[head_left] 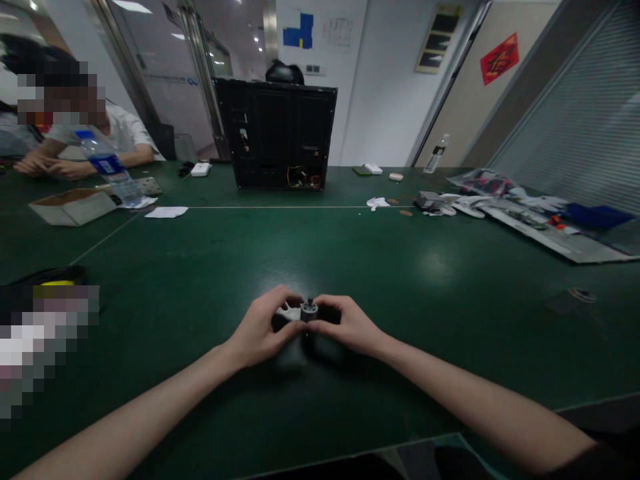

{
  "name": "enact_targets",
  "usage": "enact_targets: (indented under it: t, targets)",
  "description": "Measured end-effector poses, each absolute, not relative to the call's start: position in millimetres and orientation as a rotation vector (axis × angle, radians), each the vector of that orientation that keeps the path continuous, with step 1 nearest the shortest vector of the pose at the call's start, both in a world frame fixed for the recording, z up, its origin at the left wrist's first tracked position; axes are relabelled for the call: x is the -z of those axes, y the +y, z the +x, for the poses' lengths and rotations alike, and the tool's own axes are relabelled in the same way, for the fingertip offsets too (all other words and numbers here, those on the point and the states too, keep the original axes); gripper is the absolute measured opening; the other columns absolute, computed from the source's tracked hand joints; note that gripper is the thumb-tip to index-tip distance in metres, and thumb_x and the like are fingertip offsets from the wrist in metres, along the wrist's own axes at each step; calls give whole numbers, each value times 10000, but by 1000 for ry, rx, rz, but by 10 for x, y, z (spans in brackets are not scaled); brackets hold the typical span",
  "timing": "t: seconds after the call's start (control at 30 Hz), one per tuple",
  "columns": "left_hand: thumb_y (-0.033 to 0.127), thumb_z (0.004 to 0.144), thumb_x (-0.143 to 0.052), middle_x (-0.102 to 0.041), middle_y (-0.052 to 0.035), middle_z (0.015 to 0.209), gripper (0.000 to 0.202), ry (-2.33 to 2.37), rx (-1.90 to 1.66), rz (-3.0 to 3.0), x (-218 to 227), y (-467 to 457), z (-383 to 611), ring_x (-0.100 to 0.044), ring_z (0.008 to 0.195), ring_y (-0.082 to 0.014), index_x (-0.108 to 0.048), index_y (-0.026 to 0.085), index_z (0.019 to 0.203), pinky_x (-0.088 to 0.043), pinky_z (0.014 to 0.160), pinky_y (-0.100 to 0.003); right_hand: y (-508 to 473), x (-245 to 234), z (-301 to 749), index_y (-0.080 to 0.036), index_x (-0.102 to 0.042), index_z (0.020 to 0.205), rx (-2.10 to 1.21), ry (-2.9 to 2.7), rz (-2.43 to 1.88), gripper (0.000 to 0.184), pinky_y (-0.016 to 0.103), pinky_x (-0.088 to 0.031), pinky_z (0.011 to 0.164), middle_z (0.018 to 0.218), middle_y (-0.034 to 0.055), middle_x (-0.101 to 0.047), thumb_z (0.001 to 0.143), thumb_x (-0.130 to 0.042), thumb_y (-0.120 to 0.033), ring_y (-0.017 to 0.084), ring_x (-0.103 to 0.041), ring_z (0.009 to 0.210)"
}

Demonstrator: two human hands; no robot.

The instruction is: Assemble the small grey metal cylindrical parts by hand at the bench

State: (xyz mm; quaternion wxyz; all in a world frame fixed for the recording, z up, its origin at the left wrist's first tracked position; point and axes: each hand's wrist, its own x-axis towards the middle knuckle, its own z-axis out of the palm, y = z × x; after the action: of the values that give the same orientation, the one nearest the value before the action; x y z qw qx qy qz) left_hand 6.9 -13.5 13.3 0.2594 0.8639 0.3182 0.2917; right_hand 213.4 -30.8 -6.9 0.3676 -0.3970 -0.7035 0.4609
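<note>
Your left forearm [135, 413] and right forearm [480, 407] angle inward from the near edge of the green counter [350, 253]. Your left hand [260, 330] and right hand [347, 327] curve together, clenched from both sides around a small grey cylinder [309, 311] with a stud on top. A white plastic piece [290, 312] sticks out just beside it, by your left fingers. Everything sits toward the counter's near edge, about midway along it.

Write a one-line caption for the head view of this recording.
Head view: the left hand and right hand hold a small grey cylindrical part and white piece over a green workbench.
</note>
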Motion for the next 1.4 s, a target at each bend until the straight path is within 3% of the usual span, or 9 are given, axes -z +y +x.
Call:
enact_targets:
  t: [0.23, 0.63, 0.87, 1.1, 1.4]
  targets:
    - [272, 923, -432, -621, -48, 960, 192, 947, -784, 2261, -132, -112, 46, -582, 857, -178, -558, 174, 1029, -470, 766, -300, -273, 59, 2128, -148, -680, 866, -1701, -1069, -855, 243, 239, -414, 738, 811, 29, -655, 718, -719, -337, 126, -584, 767]
    - [266, 915, -433, -637, -57, 962, 193, 973, -752, 2277, -124, -116, 61, -598, 850, -184, -547, 176, 1042, -488, 769, -312, -241, 67, 2137, -143, -645, 896, -1722, -933, -844, 306, 225, -414, 702, 833, 37, -644, 686, -743, -343, 116, -583, 748]
    - [274, 924, -425, -626, -71, 987, 201, 971, -720, 2290, -124, -118, 60, -587, 867, -191, -533, 173, 1061, -484, 780, -332, -231, 91, 2193, -181, -559, 1076, -1402, -1437, -1036, 424, 310, -453, 804, 927, 35, -651, 712, -717, -328, 163, -616, 858]
    - [251, 864, -525, -610, -77, 1018, 221, 932, -675, 2347, -141, -139, 57, -576, 901, -207, -525, 179, 1073, -480, 800, -357, -282, 20, 2201, -196, -627, 999, -789, -1998, -1112, 279, 337, -445, 817, 972, 50, -649, 727, -685, -215, 183, -584, 912]
    - [274, 818, -597, -597, -51, 867, 162, 911, -555, 2509, -112, -136, 93, -543, 789, -196, -561, 163, 930, -441, 692, -306, -325, 103, 2133, -180, -611, 945, -572, -2210, -1160, 251, 320, -410, 753, 898, 45, -647, 728, -691, -279, 176, -562, 825]
